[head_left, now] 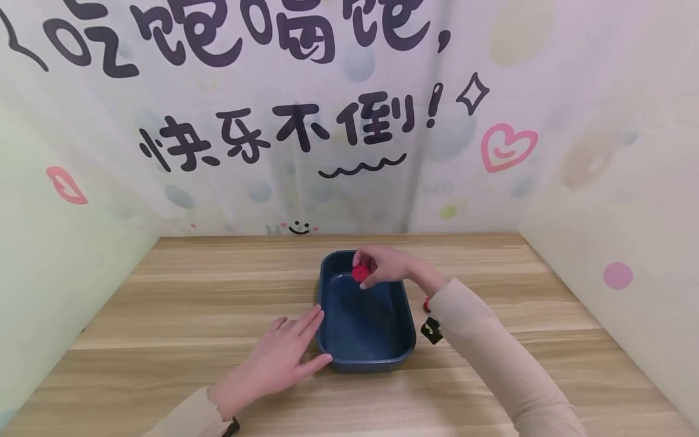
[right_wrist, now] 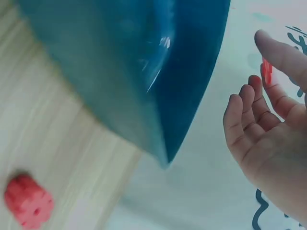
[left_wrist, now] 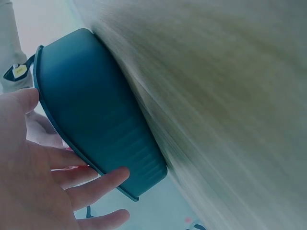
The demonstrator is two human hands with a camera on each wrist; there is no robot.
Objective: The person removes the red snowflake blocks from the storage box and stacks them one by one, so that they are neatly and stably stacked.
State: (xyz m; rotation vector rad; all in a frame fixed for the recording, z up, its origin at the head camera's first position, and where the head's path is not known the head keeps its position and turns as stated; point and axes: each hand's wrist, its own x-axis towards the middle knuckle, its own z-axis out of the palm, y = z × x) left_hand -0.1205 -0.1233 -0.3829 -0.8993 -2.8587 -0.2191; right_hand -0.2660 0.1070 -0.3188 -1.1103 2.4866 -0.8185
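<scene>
A dark blue rectangular basin stands on the wooden table. My right hand is above its far part, pinching a small red disc with a notched edge between thumb and fingers. In the right wrist view the red disc shows edge-on, between the thumb and index finger. My left hand rests against the basin's left side, fingers and thumb extended. The left wrist view shows its thumb and fingers touching the basin's rim.
A red notched piece lies on the table to the basin's right, partly behind the right sleeve in the head view. A small black device sits by the right wrist. A patterned curtain closes off the table's back.
</scene>
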